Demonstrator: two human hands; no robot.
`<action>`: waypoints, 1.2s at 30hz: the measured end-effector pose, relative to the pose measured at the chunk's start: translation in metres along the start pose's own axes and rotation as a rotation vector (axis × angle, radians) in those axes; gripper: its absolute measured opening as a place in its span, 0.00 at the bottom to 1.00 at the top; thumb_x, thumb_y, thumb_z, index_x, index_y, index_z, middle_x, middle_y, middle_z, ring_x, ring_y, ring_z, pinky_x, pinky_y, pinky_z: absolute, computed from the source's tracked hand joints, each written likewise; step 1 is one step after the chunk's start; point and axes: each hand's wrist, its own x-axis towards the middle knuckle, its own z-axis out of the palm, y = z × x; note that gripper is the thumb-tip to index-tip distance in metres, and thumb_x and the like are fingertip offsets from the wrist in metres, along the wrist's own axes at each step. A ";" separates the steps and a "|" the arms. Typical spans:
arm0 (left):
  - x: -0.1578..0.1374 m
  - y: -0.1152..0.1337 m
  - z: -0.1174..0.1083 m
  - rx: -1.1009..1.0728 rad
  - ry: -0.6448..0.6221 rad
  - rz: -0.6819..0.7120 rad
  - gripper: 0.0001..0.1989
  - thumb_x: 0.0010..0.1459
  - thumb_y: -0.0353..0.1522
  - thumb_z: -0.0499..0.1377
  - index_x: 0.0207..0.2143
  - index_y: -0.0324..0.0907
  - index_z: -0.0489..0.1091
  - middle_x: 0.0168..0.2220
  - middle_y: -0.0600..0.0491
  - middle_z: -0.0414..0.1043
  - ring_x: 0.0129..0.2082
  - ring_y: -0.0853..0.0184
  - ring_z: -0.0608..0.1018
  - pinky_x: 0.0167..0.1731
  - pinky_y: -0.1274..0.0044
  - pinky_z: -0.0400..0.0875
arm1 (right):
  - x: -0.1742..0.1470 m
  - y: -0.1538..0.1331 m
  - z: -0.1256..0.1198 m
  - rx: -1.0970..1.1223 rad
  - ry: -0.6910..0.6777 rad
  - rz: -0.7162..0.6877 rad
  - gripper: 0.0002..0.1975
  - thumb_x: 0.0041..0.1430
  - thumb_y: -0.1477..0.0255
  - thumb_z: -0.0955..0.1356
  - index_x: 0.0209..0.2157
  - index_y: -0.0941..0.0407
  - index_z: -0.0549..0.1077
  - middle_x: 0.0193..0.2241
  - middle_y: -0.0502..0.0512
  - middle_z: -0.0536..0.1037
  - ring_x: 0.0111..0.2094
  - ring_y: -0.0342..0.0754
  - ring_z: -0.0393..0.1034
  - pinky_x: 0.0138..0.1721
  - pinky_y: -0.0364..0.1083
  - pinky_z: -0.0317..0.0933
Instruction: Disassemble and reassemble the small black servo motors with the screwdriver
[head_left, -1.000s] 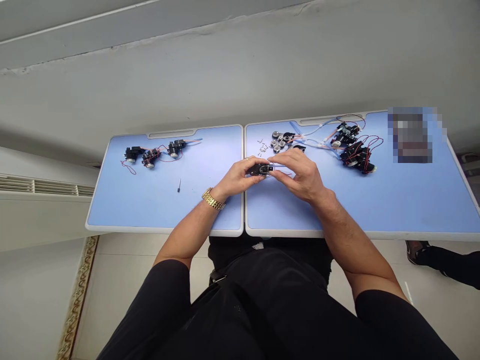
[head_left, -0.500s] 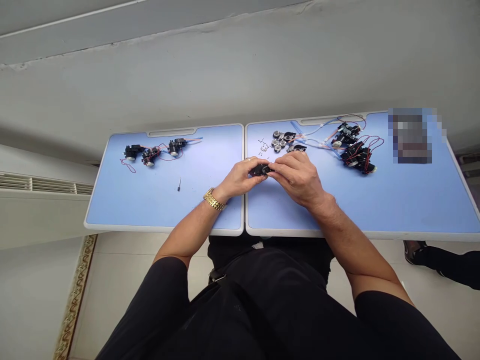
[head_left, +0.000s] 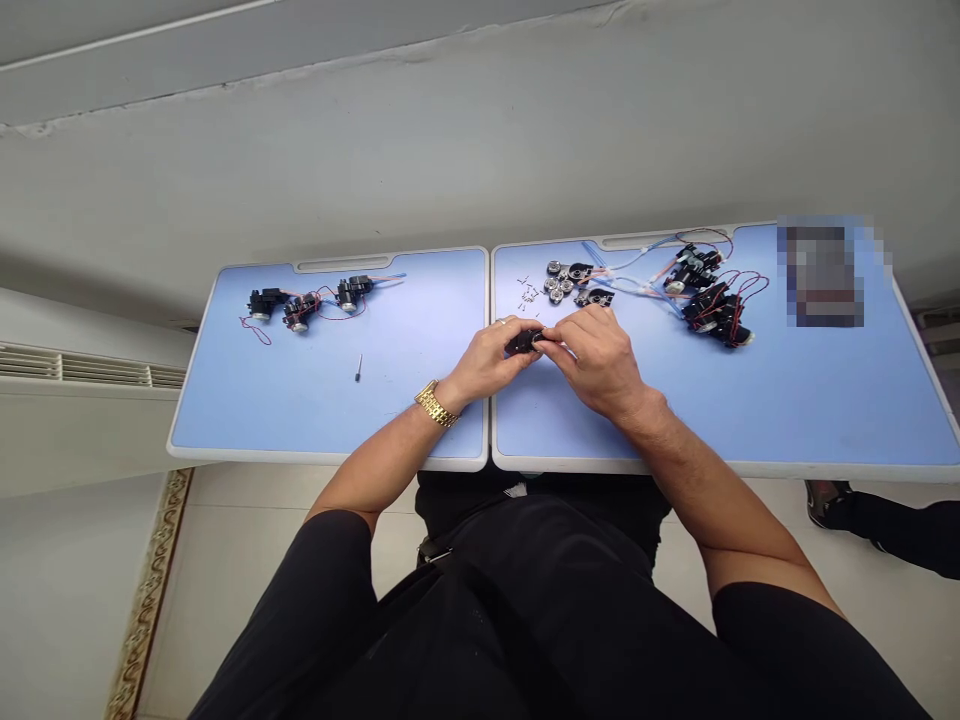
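A small black plastic part (head_left: 523, 342) with a round opening is held between my two hands, over the seam of the two blue table tops. My left hand (head_left: 491, 358) wraps its fingers and thumb around the part from the left. From the other side, my right hand (head_left: 596, 355) pinches the part's right end between thumb and fingers. Whatever smaller piece may lie in that pinch is hidden. Just beyond the hands are loose screws (head_left: 529, 296), a cluster of round silver-and-black pieces (head_left: 559, 282) and a black housing (head_left: 595, 298).
Black motor units (head_left: 300, 312) with red wires lie on the left table (head_left: 262, 410); a small screwdriver (head_left: 358, 370) lies nearer. More wired units (head_left: 712, 310) with blue and orange tubes (head_left: 637, 280) sit at right. A blurred rectangle (head_left: 823, 275) covers the far right. Another person's foot (head_left: 829, 503) shows below.
My left hand and the black part have shifted slightly right, and the part has turned a little. My right hand stays pinched on its end, with small finger movement.
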 end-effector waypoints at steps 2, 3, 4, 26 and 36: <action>0.000 0.001 0.001 0.007 0.013 0.000 0.14 0.71 0.35 0.67 0.57 0.44 0.77 0.45 0.50 0.81 0.43 0.64 0.81 0.45 0.71 0.76 | 0.000 -0.002 0.001 0.002 0.014 0.024 0.13 0.79 0.64 0.68 0.37 0.52 0.77 0.33 0.56 0.81 0.37 0.55 0.68 0.42 0.55 0.59; 0.000 0.001 0.002 0.006 0.019 0.002 0.14 0.71 0.36 0.67 0.57 0.44 0.77 0.45 0.49 0.81 0.43 0.64 0.81 0.45 0.71 0.76 | 0.000 -0.004 0.002 0.001 0.026 0.028 0.13 0.79 0.64 0.68 0.37 0.52 0.77 0.32 0.56 0.80 0.36 0.55 0.68 0.42 0.55 0.59; 0.000 0.001 0.002 0.002 0.025 0.005 0.15 0.71 0.36 0.67 0.57 0.44 0.77 0.45 0.49 0.81 0.43 0.64 0.81 0.44 0.72 0.76 | 0.000 -0.005 0.002 -0.001 0.040 0.031 0.13 0.79 0.64 0.68 0.37 0.51 0.77 0.31 0.55 0.80 0.36 0.55 0.68 0.41 0.55 0.59; -0.002 0.000 0.012 0.004 0.121 0.035 0.15 0.72 0.35 0.67 0.58 0.43 0.76 0.49 0.47 0.82 0.46 0.63 0.82 0.50 0.69 0.79 | 0.007 -0.010 -0.001 0.122 0.077 0.186 0.15 0.79 0.62 0.68 0.35 0.50 0.78 0.29 0.54 0.83 0.31 0.52 0.72 0.39 0.54 0.66; 0.003 -0.003 -0.002 -0.156 0.046 0.001 0.17 0.70 0.39 0.69 0.58 0.46 0.78 0.46 0.49 0.81 0.41 0.65 0.80 0.41 0.71 0.77 | 0.015 0.013 -0.022 0.411 -0.054 0.374 0.11 0.70 0.58 0.73 0.37 0.50 0.79 0.32 0.52 0.84 0.33 0.50 0.76 0.37 0.51 0.69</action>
